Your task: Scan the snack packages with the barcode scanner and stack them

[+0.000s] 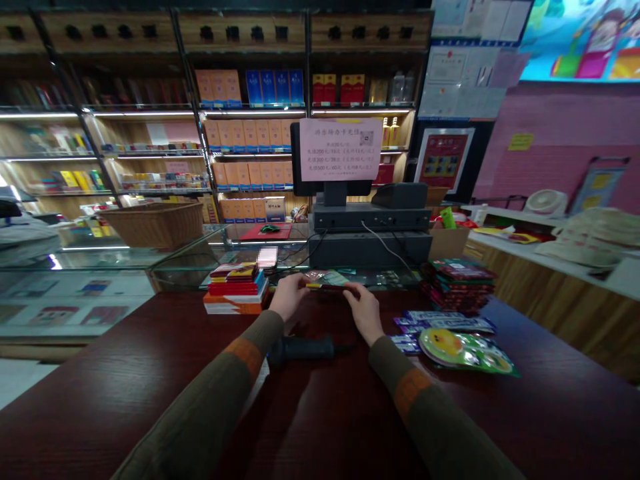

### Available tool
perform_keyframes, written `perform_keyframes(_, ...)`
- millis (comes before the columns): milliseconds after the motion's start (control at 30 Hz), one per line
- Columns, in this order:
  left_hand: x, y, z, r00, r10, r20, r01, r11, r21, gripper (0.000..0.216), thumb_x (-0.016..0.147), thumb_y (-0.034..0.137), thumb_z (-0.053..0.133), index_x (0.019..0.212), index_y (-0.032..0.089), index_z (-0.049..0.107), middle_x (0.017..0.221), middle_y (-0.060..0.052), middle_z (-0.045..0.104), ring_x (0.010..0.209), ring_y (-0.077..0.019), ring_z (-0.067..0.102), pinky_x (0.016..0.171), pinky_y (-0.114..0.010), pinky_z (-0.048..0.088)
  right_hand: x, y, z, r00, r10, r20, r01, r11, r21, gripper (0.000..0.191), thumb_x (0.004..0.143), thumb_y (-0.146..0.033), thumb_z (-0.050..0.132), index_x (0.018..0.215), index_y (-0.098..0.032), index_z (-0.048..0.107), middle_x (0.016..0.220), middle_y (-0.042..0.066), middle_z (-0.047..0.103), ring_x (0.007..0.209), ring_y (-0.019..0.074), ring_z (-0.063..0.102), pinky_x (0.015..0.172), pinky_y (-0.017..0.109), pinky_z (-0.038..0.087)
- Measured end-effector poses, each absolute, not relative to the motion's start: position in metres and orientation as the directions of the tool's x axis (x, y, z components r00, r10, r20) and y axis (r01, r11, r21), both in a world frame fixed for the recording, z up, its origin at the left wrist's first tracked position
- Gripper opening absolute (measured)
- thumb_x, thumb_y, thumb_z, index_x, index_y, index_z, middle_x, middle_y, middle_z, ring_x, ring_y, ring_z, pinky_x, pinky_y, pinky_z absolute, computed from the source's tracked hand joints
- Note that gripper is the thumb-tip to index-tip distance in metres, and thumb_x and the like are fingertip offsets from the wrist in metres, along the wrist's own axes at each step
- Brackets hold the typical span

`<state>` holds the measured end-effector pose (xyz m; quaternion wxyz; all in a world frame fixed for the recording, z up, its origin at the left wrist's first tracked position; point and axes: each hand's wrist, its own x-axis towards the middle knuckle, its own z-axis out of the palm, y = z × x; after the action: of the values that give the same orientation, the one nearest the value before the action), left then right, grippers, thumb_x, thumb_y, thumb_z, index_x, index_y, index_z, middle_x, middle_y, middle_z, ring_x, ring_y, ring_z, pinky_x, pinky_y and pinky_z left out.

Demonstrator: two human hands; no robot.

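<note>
Both hands reach out over the dark red tabletop. Between them is a thin dark item with a yellow end, seen edge-on, so its kind cannot be made out. My left hand pinches its yellow end. The fingers of my right hand close on the other end. Below the hands, a black handheld scanner lies on the table. Left of my left hand stands a stack of small red, orange and white boxes. To the right of my right hand lie purple-and-white packets and a green blister pack.
A cash register with a screen stands behind the table, a paper sign on its back. At the right is a pile of dark red packets. A wicker basket rests on the glass counter at left. Shelves of boxes line the back.
</note>
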<state>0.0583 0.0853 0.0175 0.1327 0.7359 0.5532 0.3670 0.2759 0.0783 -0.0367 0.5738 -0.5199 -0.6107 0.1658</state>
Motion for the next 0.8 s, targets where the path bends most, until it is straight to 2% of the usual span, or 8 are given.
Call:
perform_keyframes(133,0.038,0.080,0.017,0.090,0.900,0.427,0.725,-0.354,0.591,0.015,0.083,0.016,0.065,0.095,0.021,0.073,0.093,-0.002,0.076,0.091,-0.0189,0.071,0.086,-0.030,0.054,0.260,0.074,-0.032,0.158,0.804,0.573,0.422,0.470,-0.775,0.027,0.086,-0.038,0.055,0.098,-0.020,0.071,0.104,0.009,0.074,0.098,0.0250,0.067,0.094,0.038,0.051)
perform_keyframes(267,0.020,0.073,0.016,0.069,0.876,0.478,0.718,-0.376,0.585,0.016,0.085,0.019,0.063,0.099,0.023,0.071,0.094,-0.002,0.076,0.091,-0.0187,0.070,0.085,-0.030,0.053,0.245,0.071,-0.028,0.122,0.803,0.583,0.388,0.502,-0.773,0.028,0.087,-0.040,0.054,0.098,-0.020,0.070,0.103,0.009,0.074,0.100,0.0251,0.066,0.093,0.037,0.050)
perform_keyframes(400,0.005,0.065,0.014,0.050,0.845,0.532,0.712,-0.404,0.575,0.019,0.087,0.021,0.062,0.104,0.022,0.070,0.102,-0.003,0.074,0.095,-0.0185,0.068,0.090,-0.031,0.052,0.230,0.068,-0.025,0.106,0.824,0.556,0.348,0.493,-0.797,0.029,0.087,-0.044,0.056,0.096,-0.021,0.071,0.103,0.007,0.075,0.101,0.0247,0.066,0.093,0.036,0.049)
perform_keyframes(500,-0.006,0.059,0.010,0.052,0.820,0.570,0.701,-0.437,0.564,0.023,0.091,0.023,0.059,0.112,0.022,0.067,0.108,-0.004,0.072,0.099,-0.0184,0.067,0.094,-0.033,0.051,0.219,0.068,-0.023,0.095,0.855,0.509,0.307,0.461,-0.832,0.030,0.085,-0.045,0.057,0.096,-0.022,0.072,0.098,0.005,0.076,0.093,0.0244,0.067,0.087,0.034,0.050)
perform_keyframes(633,-0.021,0.055,0.003,0.090,0.781,0.618,0.691,-0.496,0.526,0.034,0.092,0.025,0.057,0.125,0.021,0.061,0.112,-0.005,0.069,0.103,-0.0187,0.065,0.097,-0.034,0.051,0.208,0.074,-0.025,0.088,0.883,0.460,0.253,0.427,-0.868,0.033,0.081,-0.046,0.060,0.095,-0.020,0.073,0.089,0.006,0.076,0.080,0.0234,0.067,0.077,0.034,0.050)
perform_keyframes(800,-0.041,0.057,-0.006,0.250,0.738,0.627,0.755,-0.554,0.351,0.063,0.087,0.021,0.064,0.147,0.029,0.045,0.134,-0.008,0.058,0.124,-0.0235,0.055,0.109,-0.042,0.043,0.199,0.087,-0.023,0.066,0.897,0.438,0.211,0.416,-0.884,0.037,0.080,-0.048,0.061,0.096,-0.017,0.073,0.089,0.007,0.076,0.078,0.0229,0.068,0.076,0.034,0.051)
